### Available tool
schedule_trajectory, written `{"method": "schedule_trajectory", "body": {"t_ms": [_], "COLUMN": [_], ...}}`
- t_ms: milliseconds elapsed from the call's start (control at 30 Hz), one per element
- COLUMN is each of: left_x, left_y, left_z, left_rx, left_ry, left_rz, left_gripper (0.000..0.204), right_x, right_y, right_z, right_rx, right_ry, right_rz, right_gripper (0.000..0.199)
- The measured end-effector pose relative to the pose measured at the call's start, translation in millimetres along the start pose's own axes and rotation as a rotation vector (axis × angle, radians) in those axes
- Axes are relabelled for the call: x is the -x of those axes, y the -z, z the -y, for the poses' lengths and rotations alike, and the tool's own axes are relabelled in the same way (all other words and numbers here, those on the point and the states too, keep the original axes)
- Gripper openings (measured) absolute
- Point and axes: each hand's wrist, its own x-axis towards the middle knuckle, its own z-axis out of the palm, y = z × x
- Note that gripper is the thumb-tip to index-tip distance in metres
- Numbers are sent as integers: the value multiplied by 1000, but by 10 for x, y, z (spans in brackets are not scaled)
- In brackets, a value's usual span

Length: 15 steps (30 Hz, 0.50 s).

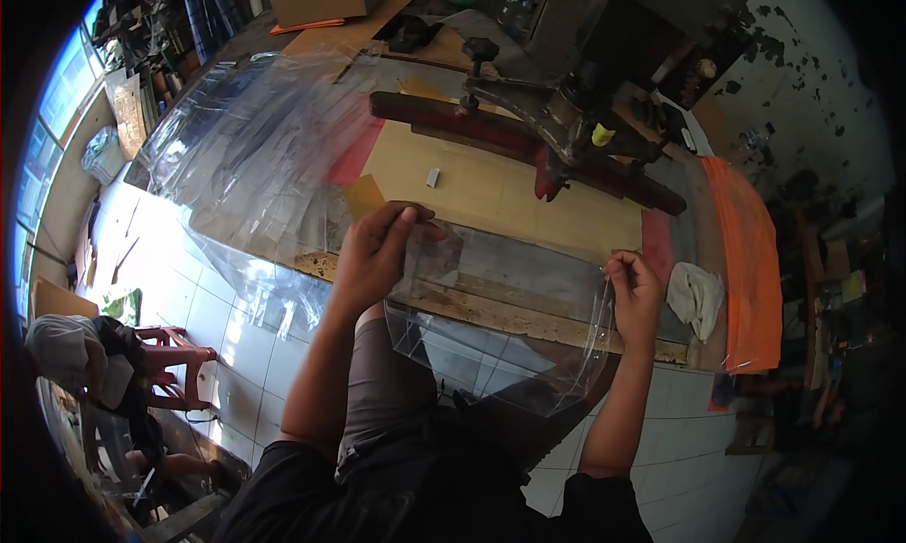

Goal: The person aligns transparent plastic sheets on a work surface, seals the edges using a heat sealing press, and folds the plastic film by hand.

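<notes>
A clear plastic sheet [495, 317] with folded edges hangs between both hands over the near edge of a wooden workbench [491, 189]. My left hand [377, 250] pinches its upper left edge. My right hand [634, 293] is closed on its right edge, where the plastic bends downward. The sheet's lower part droops over my lap.
A heap of clear plastic sheets [260, 137] covers the bench's left end. A dark metal press [566, 118] on a red base stands at the back. An orange sheet [750, 260] and a white rag [696, 298] lie right. Another person [85, 364] sits beside a red stool [175, 354] at lower left.
</notes>
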Motion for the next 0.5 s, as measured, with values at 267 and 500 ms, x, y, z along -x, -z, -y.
{"method": "schedule_trajectory", "body": {"t_ms": [267,500], "left_x": [-6,1], "left_y": [-12,-33], "left_z": [25,-68], "left_rx": [-72,-116], "left_ry": [-40,-43], "left_rz": [-14,-21], "left_gripper": [35,34], "right_x": [9,0], "right_y": [-6,38], "right_z": [-7,31], "right_rx": [26,-15], "right_ry": [54,31], "right_rz": [-41,2], "right_gripper": [22,23]}}
